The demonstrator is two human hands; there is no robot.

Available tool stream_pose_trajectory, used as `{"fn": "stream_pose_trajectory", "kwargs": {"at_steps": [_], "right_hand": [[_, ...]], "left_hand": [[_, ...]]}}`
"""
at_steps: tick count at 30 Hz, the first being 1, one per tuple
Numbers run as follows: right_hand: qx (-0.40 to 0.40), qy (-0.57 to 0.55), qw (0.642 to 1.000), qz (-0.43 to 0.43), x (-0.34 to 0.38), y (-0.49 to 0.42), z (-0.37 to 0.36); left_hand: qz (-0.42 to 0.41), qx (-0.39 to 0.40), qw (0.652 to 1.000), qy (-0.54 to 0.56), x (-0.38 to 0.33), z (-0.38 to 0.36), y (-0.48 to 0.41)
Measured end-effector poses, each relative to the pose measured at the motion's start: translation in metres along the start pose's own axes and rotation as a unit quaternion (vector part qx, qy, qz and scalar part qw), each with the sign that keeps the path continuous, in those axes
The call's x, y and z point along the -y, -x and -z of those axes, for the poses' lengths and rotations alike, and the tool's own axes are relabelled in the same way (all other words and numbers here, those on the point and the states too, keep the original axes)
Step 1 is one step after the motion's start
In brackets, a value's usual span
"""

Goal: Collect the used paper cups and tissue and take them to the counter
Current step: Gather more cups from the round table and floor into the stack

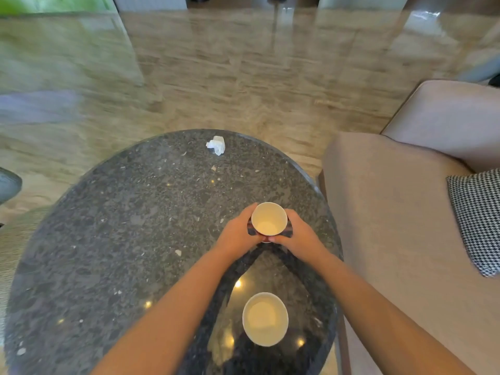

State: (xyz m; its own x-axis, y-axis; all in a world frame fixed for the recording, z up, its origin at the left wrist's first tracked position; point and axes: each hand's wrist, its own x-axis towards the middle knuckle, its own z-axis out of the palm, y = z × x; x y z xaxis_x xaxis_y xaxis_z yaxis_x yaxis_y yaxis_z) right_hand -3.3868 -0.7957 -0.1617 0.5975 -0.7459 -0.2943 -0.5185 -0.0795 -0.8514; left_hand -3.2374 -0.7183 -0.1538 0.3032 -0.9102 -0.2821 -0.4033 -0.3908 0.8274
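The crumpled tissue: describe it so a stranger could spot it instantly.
Start at the round dark speckled stone table beside the beige sofa. Look to its far edge, beyond both white paper cups. The crumpled white tissue lies alone there, flat and wrinkled, the only white item that is not round.

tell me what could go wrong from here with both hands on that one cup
With the left hand and right hand both round the far cup, no hand is free for the near cup or the tissue. A forearm drawing back could knock that near cup over. The tissue, by the table's far edge, might be forgotten.
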Motion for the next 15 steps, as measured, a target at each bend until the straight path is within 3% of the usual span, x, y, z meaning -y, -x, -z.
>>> {"fn": "stream_pose_trajectory", "kwargs": {"at_steps": [4,15], "right_hand": [[0.01,0.002,1.0,0.014,0.005,0.001,0.005],[0.026,0.034,0.997,0.07,0.031,0.037,0.018]], "left_hand": [[0.009,-0.016,0.999,0.029,-0.005,0.003,0.003],[-0.017,-0.034,0.998,-0.056,-0.041,0.023,0.048]]}}
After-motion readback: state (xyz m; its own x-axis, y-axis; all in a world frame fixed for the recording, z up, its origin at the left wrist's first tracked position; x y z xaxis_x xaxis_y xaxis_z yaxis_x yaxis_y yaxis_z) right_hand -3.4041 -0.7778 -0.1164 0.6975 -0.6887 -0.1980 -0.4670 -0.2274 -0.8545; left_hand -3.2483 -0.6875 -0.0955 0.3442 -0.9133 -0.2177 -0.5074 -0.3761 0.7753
